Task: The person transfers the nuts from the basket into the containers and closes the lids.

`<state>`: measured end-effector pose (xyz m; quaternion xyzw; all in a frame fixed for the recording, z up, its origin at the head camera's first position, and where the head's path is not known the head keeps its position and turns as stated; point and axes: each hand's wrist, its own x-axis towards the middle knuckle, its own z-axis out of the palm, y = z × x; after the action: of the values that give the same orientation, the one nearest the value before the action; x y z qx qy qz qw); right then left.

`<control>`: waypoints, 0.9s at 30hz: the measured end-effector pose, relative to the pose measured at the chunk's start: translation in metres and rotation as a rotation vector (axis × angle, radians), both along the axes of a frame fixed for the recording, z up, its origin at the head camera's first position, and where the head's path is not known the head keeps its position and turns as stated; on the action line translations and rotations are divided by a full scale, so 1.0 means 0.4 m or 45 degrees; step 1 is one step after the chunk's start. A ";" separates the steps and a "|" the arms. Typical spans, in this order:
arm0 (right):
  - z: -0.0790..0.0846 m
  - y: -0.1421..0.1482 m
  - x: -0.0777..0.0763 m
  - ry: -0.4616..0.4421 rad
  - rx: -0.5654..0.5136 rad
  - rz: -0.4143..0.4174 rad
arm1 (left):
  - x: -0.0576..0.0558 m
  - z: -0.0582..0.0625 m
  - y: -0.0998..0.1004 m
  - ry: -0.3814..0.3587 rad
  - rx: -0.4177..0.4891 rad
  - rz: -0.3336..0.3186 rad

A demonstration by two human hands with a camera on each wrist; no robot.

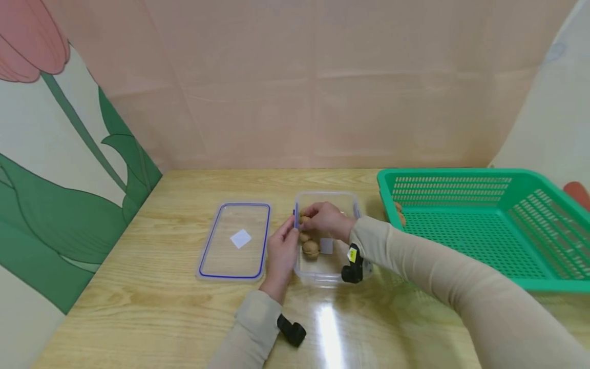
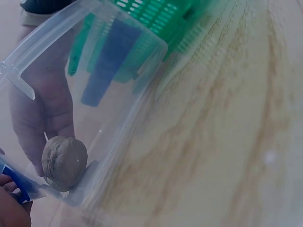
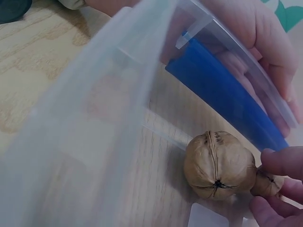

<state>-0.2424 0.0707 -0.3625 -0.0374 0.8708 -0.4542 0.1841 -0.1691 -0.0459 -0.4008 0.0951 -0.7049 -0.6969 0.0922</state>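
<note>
A clear plastic container [image 1: 322,277] stands on the table with blue clips on its sides. My left hand [image 1: 282,251] grips its left side at the blue clip [image 3: 222,94]. Reaching in over the rim, my right hand [image 1: 326,218] pinches a walnut [image 3: 268,182] between thumb and fingers near the left wall. A bigger-looking walnut [image 3: 218,165] sits right beside it on the container floor. From above, walnuts [image 1: 311,249] line the container's left side, partly covered by the right hand. A white square label [image 1: 326,246] shows at the bottom.
Left of the container lies its clear lid [image 1: 221,264] with a blue seal and a white label [image 1: 240,239]. At the right stands a large green basket [image 1: 461,284], with a few walnuts [image 1: 400,212] against its left wall. My right forearm passes over the basket's near left corner.
</note>
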 end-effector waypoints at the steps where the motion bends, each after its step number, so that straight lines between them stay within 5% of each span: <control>1: 0.001 -0.001 -0.001 0.002 -0.007 0.003 | -0.001 0.000 -0.001 0.003 -0.001 0.001; 10: 0.031 0.015 -0.003 0.054 0.004 -0.035 | -0.005 -0.004 0.000 0.010 -0.010 -0.004; 22: 0.223 0.131 0.014 0.066 -0.294 -0.039 | 0.000 -0.005 0.004 0.022 0.013 -0.020; 27: 0.270 0.219 0.020 0.115 -0.222 0.102 | 0.001 -0.007 0.002 0.021 0.005 -0.003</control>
<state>-0.2345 0.1585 -0.2545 -0.1087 0.8332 -0.5184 0.1588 -0.1687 -0.0451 -0.4037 0.0886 -0.7029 -0.6990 0.0972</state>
